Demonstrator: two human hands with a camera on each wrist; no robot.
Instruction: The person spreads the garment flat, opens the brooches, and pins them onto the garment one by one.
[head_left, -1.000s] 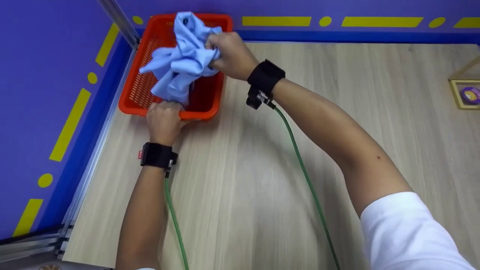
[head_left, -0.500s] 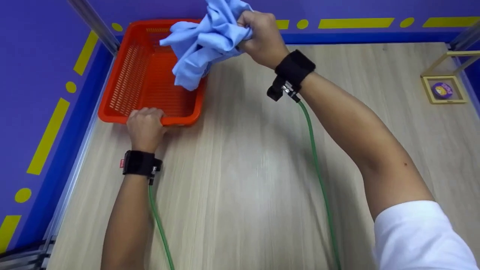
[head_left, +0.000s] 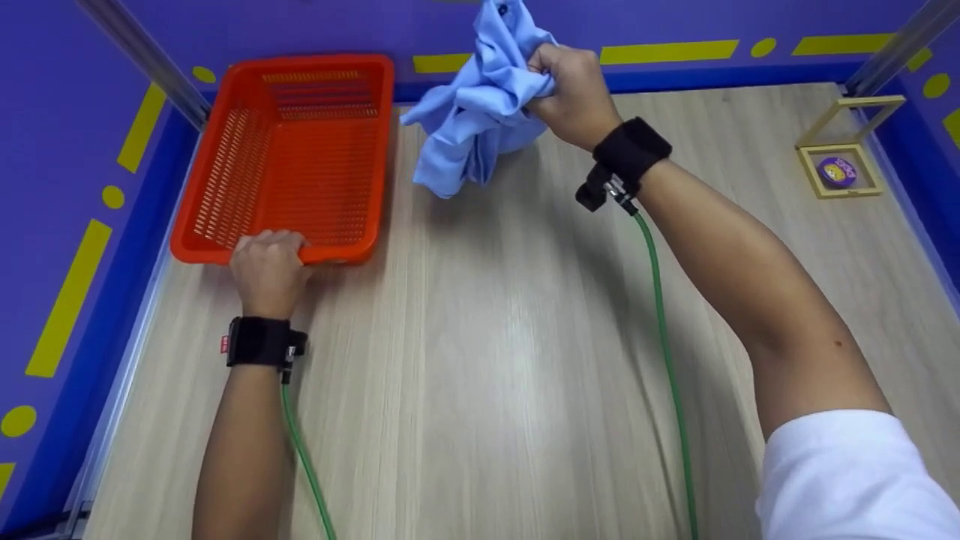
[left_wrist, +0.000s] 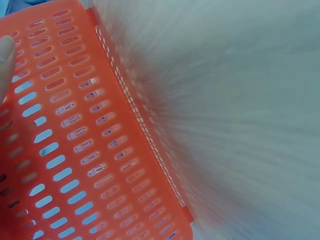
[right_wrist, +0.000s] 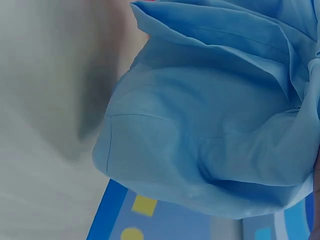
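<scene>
My left hand grips the near rim of a red-orange plastic basket at the table's back left. In the left wrist view, part of a finger shows against the basket's slotted outer wall. Bunched in my right hand is a light blue garment, held above the table just right of the basket. Its loose folds hang down, and a dark round spot shows near its top. Stitched seams cross the garment in the right wrist view. Nothing lies inside the basket.
On the right stands a small wooden frame box with its lid raised and a round purple badge inside. Purple walls with yellow marks border the wooden tabletop. A green cable trails from each wristband.
My right hand has lifted the garment out of the basket and carried it to the right. My left hand stays on the basket's near rim. The head view has shifted to the right.
</scene>
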